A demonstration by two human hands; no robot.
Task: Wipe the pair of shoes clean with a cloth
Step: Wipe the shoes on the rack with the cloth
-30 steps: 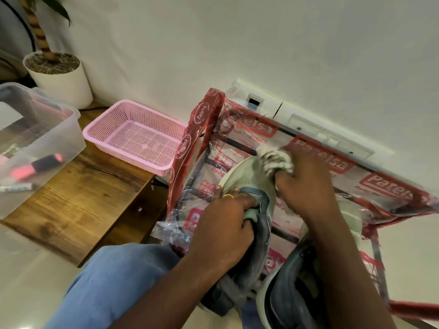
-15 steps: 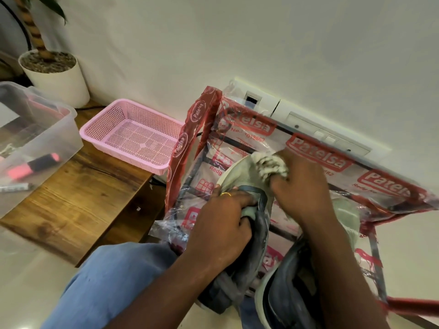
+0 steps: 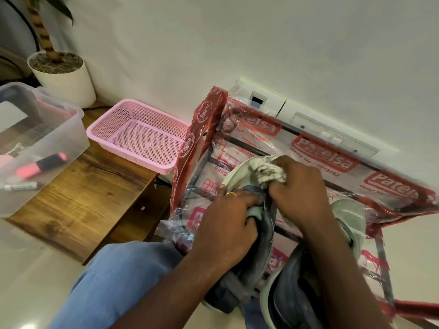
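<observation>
Plastic sheet (image 3: 332,160) with red writing is spread out under everything, right up against the white wall. A wooden worktop (image 3: 90,193) sits to its left, with a pink basket (image 3: 142,138) on it.

Your two shoes are over the plastic. One shoe (image 3: 240,173) is tipped up in front of you, with its pale toe pointing at the wall. The other shoe (image 3: 288,305) lies just beside it on the right, partly hidden under your arm.

Your left hand (image 3: 225,224) has its fingers curled tight round the top edge of the first shoe. Your right hand (image 3: 299,193) is bunched round the cloth (image 3: 268,170) and presses it on the pale toe. So I think you are on the toe part, and the second shoe comes next.

Watch out for slips. The plastic looks slippery and loose, so a hard rub could make the shoe twist out of your left hand. The cloth has dark marks on it, so it could smear dirt back on. Your little gold ring (image 3: 231,194) touches the shoe and might scratch it.
</observation>
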